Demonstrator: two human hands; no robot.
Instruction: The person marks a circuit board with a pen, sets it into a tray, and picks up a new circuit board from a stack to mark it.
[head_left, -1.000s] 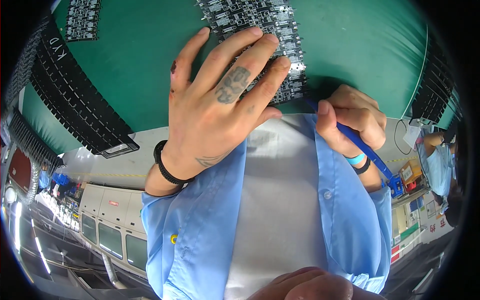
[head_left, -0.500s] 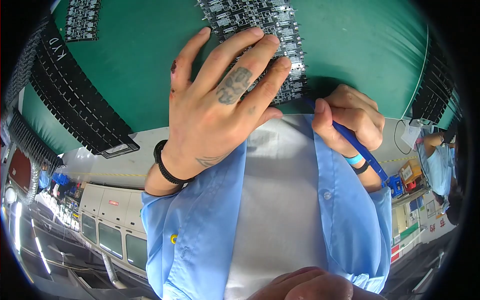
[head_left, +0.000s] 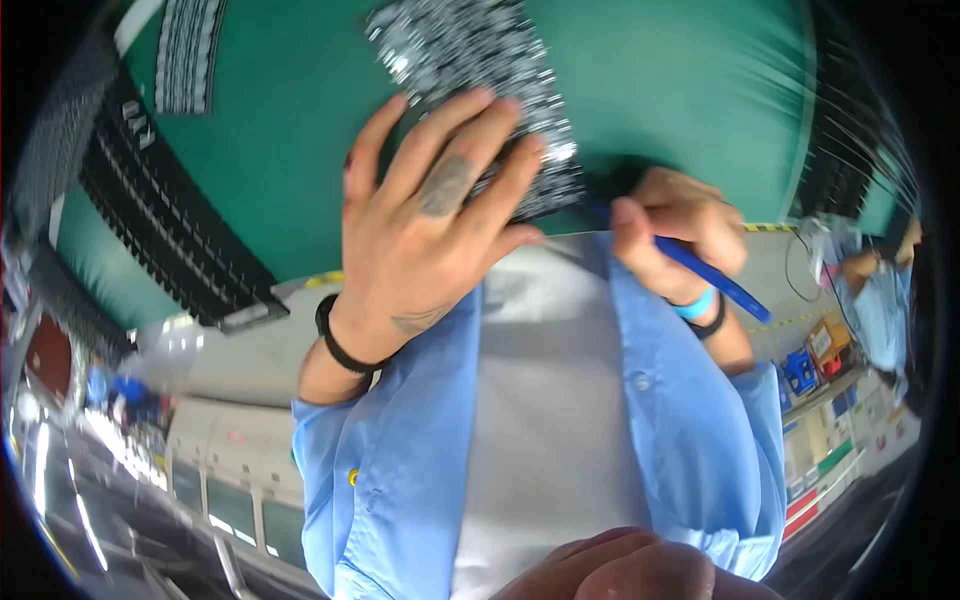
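A black circuit board panel [head_left: 470,50], densely set with small pale-marked parts, lies at an angle on the green mat; motion blur hides its details. My left hand [head_left: 425,215] rests flat across the panel's near left part, fingers spread, holding nothing. Part of the panel is hidden beneath it. At the panel's near right corner, my right hand [head_left: 685,225] is closed around a slim blue tool [head_left: 715,280]. Its tip end reaches toward that corner, while the other end sticks out behind the hand. What kind of tool it is cannot be made out.
The green mat [head_left: 680,80] covers the tabletop. Another narrow panel [head_left: 190,55] lies at the far left, near a long black slotted rack [head_left: 170,210]. More black racks [head_left: 850,120] stand at the right edge. A co-worker in a blue sleeve [head_left: 870,310] is at the right.
The whole view has shifted and blurred. Panel and both hands appear a little farther left in the picture. My left hand stays spread on the panel; my right still grips the blue tool.
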